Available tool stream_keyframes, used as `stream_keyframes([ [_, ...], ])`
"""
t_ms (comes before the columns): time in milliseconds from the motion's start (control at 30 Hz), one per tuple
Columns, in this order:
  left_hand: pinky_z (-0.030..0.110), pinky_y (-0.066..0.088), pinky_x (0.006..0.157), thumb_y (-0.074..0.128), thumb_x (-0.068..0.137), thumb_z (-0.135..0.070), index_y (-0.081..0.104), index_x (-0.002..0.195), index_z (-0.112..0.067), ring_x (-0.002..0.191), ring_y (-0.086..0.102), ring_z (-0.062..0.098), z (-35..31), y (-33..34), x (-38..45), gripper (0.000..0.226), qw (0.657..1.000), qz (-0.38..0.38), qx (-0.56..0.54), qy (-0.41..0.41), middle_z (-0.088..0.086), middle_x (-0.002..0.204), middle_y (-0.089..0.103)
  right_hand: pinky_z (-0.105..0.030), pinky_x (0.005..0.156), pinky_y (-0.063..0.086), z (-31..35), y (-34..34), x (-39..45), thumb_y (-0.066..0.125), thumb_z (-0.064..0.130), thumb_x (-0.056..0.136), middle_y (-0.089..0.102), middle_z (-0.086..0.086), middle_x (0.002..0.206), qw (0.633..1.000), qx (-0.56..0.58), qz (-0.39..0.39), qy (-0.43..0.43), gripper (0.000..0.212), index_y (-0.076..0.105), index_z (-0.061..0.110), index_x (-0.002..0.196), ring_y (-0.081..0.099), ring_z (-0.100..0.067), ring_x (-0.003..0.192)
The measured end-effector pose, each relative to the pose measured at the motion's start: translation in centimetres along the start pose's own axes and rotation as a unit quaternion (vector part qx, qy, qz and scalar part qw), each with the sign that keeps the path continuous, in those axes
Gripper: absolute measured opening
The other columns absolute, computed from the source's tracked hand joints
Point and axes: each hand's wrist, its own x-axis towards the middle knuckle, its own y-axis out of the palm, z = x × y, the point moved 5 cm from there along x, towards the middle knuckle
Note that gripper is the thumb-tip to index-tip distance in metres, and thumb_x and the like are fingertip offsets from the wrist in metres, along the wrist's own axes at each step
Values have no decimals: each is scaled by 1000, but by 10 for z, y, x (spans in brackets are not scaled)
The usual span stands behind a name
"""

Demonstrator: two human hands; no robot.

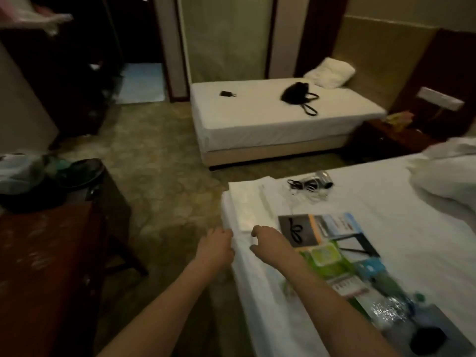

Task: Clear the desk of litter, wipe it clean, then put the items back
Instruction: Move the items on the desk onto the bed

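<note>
Desk (pixel 38 253): dark red-brown wood at 9 o'clock, top streaked with pale smears.
Bin (pixel 79 173): black, at the desk's far end, beside a clear plastic bag (pixel 18 171).
Left hand (pixel 216 244): at the near bed's (pixel 386 240) edge, fingers curled; whether they hold anything, I cannot tell.
White flat pack (pixel 244 210): at 12 o'clock from both hands.
Right hand (pixel 265 240): thumb and fingers apart, holding nothing, just short of the pack.
Leaflets (pixel 322 228), green wipes pack (pixel 322 256), water bottle (pixel 391 310): on the bed from 3 to 5 o'clock.

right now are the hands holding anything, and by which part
Left hand and right hand reach toward the flat white packet at the near bed's corner; fingers curled, but no grip is visible.
</note>
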Motion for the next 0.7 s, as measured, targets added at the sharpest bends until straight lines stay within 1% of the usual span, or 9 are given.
stream_keyframes([
  [133,40,37,105,51,91,-25,43,136,-16,127,40,26,112,-36,-1,47,997,-3,-4,-75,8,137,45,-31,95,45,100,10,68,46,22,99,59,-8,126,999,3,-2,-49,27,56,13,123,57,-24,113],
  [267,37,40,97,49,90,-19,48,130,-14,122,44,27,206,-73,-6,40,989,-42,-22,-140,9,131,49,-36,90,51,193,26,121,47,30,96,62,-6,112,995,13,21,-95,24,60,16,112,60,-24,102],
  [333,38,39,97,48,90,-17,48,129,-15,122,42,28,245,-87,-10,39,983,-55,-31,-171,9,131,48,-37,90,50,238,36,143,51,31,93,61,-8,116,990,5,44,-136,28,60,14,114,59,-26,106],
  [400,40,37,100,47,91,-17,45,132,-16,125,39,28,281,-97,-9,41,977,-59,-37,-199,8,133,45,-34,95,47,277,44,165,51,25,93,58,-12,125,983,-16,66,-169,34,57,10,122,55,-27,114],
  [467,40,37,100,48,93,-20,43,134,-17,125,39,28,314,-104,-3,42,970,-64,-46,-230,8,134,44,-34,98,44,312,51,191,50,22,94,56,-13,129,976,-39,77,-200,36,54,8,126,53,-27,118],
  [533,38,38,100,49,93,-23,44,134,-17,124,40,26,345,-108,4,41,962,-72,-57,-255,7,134,45,-33,96,44,342,61,215,49,19,95,56,-14,127,967,-52,90,-231,33,54,7,125,54,-27,117],
  [600,38,39,101,49,93,-27,46,131,-17,123,42,25,376,-110,15,39,952,-74,-74,-287,6,132,46,-34,90,46,368,72,243,50,18,94,58,-14,122,957,-65,103,-264,28,56,7,119,56,-27,111],
  [700,37,39,103,51,93,-26,46,132,-19,124,42,23,421,-111,32,40,928,-70,-107,-349,5,134,45,-35,85,47,407,82,291,52,15,91,59,-16,118,937,-95,132,-310,26,55,5,114,56,-30,107],
])
